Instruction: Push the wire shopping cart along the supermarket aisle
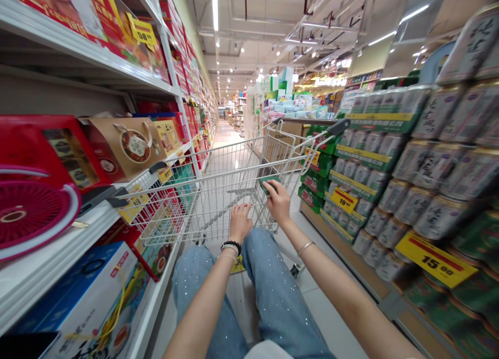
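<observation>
Sparkly jeans [273, 291] were right up close in the head view, with both arms out over a wire shopping cart [218, 193]. Left hand [240, 223] was curled on the cart's rim, right hand [277, 202] was gripping a small green pack [268, 183] just above it. Cart stood between gift boxes [125, 146] on white shelves [50, 250] and stacked cans [421, 193] with yellow price tags [434, 258].
</observation>
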The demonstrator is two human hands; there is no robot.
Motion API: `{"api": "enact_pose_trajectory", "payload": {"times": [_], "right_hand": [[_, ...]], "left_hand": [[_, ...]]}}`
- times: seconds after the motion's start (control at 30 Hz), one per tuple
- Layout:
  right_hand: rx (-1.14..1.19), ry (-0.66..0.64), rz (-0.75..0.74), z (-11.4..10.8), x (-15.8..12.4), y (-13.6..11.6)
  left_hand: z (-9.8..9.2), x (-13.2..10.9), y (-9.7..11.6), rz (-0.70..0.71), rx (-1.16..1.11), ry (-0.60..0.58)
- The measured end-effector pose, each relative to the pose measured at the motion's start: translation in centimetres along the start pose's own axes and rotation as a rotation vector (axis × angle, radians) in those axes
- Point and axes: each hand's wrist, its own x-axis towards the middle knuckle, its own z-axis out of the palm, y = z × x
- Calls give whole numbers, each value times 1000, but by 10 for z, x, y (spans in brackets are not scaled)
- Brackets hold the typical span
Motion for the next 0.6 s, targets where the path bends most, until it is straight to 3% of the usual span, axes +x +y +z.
{"api": "enact_pose_trajectory", "payload": {"times": [0.1, 0.17, 0.47, 0.6], "right_hand": [[-72, 48, -21, -2, 22, 10], [-119, 45, -36, 2, 21, 15], [-137, -157, -119, 38, -57, 10], [-87, -188, -88, 28, -53, -2]], "left_hand": [[1, 0, 1, -11, -7, 7], [1, 0, 1, -14, -11, 12], [2, 1, 1, -25, -41, 33], [1, 1, 2, -29, -43, 25]]}}
